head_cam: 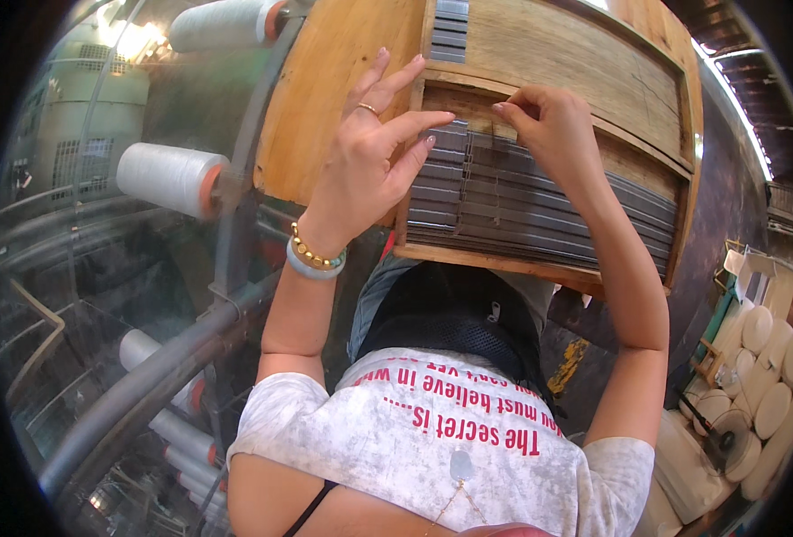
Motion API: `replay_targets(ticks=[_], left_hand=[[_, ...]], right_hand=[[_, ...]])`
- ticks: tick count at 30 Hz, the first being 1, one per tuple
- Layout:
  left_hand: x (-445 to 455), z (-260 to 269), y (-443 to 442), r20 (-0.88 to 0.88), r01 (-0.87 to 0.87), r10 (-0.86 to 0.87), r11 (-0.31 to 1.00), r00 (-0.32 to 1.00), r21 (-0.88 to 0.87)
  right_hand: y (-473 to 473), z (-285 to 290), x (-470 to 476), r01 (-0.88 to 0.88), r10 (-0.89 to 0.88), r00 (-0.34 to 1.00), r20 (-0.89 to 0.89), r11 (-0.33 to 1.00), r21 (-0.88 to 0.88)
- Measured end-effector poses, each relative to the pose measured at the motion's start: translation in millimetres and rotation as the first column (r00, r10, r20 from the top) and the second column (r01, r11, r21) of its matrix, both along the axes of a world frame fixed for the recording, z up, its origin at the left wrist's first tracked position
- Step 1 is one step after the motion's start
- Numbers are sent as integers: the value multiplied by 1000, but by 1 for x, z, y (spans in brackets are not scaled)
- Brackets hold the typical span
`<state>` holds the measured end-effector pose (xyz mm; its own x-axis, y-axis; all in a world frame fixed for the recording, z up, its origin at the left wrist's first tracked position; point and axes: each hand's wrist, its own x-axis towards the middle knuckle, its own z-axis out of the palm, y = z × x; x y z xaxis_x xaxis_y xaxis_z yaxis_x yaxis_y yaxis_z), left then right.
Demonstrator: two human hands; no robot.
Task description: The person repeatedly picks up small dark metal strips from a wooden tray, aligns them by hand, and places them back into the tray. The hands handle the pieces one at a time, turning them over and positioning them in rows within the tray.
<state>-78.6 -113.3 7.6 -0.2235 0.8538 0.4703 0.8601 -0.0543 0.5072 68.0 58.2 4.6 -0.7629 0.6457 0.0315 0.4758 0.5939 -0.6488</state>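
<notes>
A shallow wooden tray (490, 263) with two compartments lies before me. Its nearer compartment holds rows of thin, dark metal strips (537, 194), with a block of shinier strip ends (434, 181) at the left. My left hand (376, 148) hovers over the left wall with its fingers spread, thumb and forefinger just above those ends. Over the far side of this compartment, my right hand (550, 114) has thumb and forefinger pinched together. A thin dark line shows below those fingertips; whether they hold a strip is too fine to make out.
The far compartment holds a short stack of strips (450, 30) at its left. A wooden board (339, 87) adjoins the tray. White thread cones (168, 178) sit on a metal pipe frame (161, 362) at left. Pale round packages (758, 376) lie at far right.
</notes>
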Motion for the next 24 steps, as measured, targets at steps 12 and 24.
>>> replay_targets(ticks=[12, 24], left_hand=[[2, -7, -10, 59, -59, 55, 996, 997, 72], [2, -9, -10, 34, -66, 63, 994, 997, 92]], right_hand=[[-8, -13, -16, 91, -106, 987, 122, 988, 122], [-12, -9, -13, 128, -136, 991, -15, 957, -262]])
